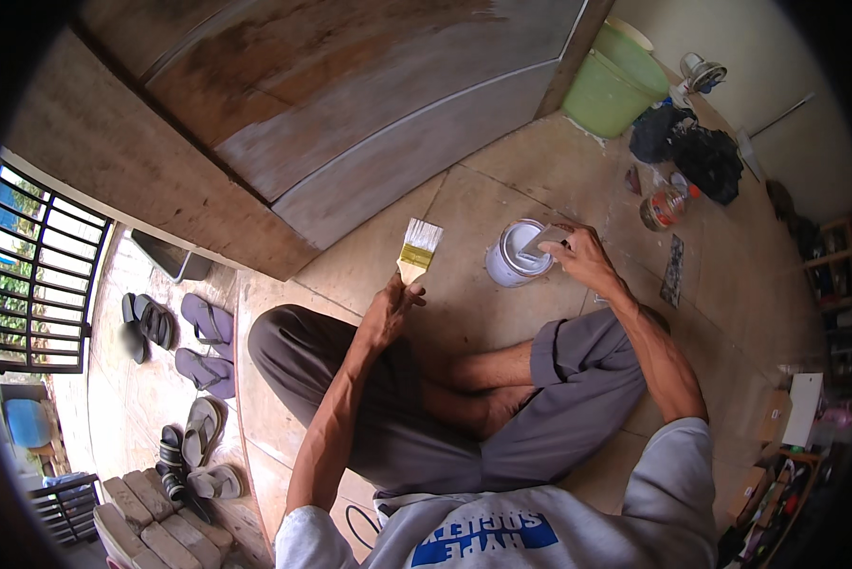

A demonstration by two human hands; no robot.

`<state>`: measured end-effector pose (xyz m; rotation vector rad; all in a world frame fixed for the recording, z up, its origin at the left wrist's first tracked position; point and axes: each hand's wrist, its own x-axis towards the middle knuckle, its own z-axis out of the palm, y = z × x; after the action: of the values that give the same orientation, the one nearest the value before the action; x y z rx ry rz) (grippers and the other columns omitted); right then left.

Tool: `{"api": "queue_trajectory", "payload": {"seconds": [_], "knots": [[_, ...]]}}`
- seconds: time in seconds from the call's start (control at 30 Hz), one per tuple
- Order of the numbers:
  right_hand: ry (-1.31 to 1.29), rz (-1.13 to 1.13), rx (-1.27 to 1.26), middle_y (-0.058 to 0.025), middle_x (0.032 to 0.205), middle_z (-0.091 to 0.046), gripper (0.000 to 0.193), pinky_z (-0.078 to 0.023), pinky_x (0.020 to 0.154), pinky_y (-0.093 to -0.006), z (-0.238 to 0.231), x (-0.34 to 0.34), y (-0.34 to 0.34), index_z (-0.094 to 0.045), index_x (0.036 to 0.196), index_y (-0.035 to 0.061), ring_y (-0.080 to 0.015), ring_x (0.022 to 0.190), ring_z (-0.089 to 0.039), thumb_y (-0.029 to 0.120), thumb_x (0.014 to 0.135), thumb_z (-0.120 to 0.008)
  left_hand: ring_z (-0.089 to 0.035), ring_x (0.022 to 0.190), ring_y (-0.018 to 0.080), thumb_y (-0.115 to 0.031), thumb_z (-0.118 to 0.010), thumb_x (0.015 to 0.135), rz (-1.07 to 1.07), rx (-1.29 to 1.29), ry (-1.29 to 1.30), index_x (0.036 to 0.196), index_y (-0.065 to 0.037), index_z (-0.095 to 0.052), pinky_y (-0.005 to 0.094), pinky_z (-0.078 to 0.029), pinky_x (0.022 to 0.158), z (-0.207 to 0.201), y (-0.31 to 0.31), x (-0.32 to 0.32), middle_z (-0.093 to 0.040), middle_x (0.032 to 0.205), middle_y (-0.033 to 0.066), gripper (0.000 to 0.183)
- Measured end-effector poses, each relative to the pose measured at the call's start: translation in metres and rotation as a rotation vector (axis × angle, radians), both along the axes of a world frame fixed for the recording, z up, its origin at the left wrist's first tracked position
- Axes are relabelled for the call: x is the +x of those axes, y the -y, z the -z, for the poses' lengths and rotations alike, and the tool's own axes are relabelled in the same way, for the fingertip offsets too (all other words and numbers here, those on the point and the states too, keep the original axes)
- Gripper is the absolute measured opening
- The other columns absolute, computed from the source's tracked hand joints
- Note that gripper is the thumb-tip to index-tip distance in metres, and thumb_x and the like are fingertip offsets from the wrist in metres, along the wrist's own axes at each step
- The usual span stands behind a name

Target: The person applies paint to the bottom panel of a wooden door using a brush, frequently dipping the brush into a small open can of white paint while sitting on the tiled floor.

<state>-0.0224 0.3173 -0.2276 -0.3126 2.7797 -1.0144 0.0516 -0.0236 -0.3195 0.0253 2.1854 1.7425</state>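
Note:
My left hand (389,305) is closed round the handle of a paintbrush (418,248), held bristles up above the floor. White paint coats its bristles, and its band is yellow. Over the paint can (503,270), my right hand (584,261) grips a flat, greyish blade-like piece (541,241), which looks like a scraper. Its lower end dips inside the can's rim. Whitish paint shows in the can, which stands upright on the tiles in front of my crossed legs. Ahead of me, a wooden door (284,123) has greyish-white paint over parts of its brown panels.
A green bucket (611,85) stands beyond the can at the right, beside black plastic bags (705,156) and a clear bottle (661,209) with a red cap. A dark, paint-marked strip (672,270) lies nearby. Sandals (206,322) and stacked bricks (160,522) are at my left.

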Motion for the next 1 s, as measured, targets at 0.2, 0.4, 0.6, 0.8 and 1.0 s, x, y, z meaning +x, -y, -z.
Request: {"api": "queue_trajectory", "payload": {"seconds": [0.2,0.4,0.6,0.8,1.0], "knots": [[-0.099,0.043,-0.076,-0.0254,0.072,-0.059,0.034,-0.046,0.066,-0.0411,0.019,-0.009,0.001,-0.063,0.085,-0.0086,-0.0328,0.062,-0.050,0.025,0.088,-0.070,-0.067,0.098,0.0245,-0.035,-0.046,0.105,-0.001,-0.003,-0.001,0.136,0.000,-0.044,0.0389,-0.049,0.090,-0.003,0.001,0.002,-0.066,0.109,0.0175,0.047],[-0.221,0.049,-0.169,-0.0245,0.062,-0.049,0.043,-0.042,0.059,-0.0418,0.028,-0.007,0.000,-0.060,0.076,-0.0093,-0.0285,0.056,-0.039,0.030,0.090,-0.068,-0.067,0.098,0.0246,-0.038,-0.046,0.104,0.011,-0.062,-0.005,0.134,0.000,-0.045,0.0383,-0.049,0.088,-0.006,0.001,0.001,-0.067,0.110,0.0184,0.048],[-0.135,0.093,-0.038,-0.0219,0.062,-0.044,0.045,-0.042,0.058,-0.0408,0.026,-0.007,0.000,-0.058,0.076,-0.0092,-0.0252,0.057,-0.036,0.032,0.091,-0.067,-0.066,0.100,0.0228,-0.044,-0.045,0.103,0.024,-0.049,0.002,0.131,0.001,-0.047,0.0354,-0.049,0.086,-0.005,0.002,0.000,-0.067,0.113,0.0163,0.053],[-0.126,0.130,-0.039,-0.0219,0.062,-0.044,0.042,-0.042,0.058,-0.0412,0.021,-0.002,0.005,-0.059,0.079,-0.0085,-0.0260,0.058,-0.035,0.031,0.091,-0.068,-0.066,0.100,0.0225,-0.043,-0.046,0.103,0.012,-0.022,0.017,0.132,0.002,-0.046,0.0352,-0.049,0.088,-0.009,0.001,0.001,-0.066,0.113,0.0161,0.053],[-0.183,0.168,-0.053,-0.0250,0.074,-0.056,0.033,-0.045,0.065,-0.0417,0.026,-0.001,-0.003,-0.063,0.089,-0.0080,-0.0344,0.063,-0.048,0.025,0.090,-0.069,-0.066,0.099,0.0230,-0.040,-0.047,0.104,0.013,-0.011,0.011,0.133,0.002,-0.046,0.0363,-0.049,0.088,-0.007,-0.001,0.000,-0.066,0.112,0.0163,0.051]]}}
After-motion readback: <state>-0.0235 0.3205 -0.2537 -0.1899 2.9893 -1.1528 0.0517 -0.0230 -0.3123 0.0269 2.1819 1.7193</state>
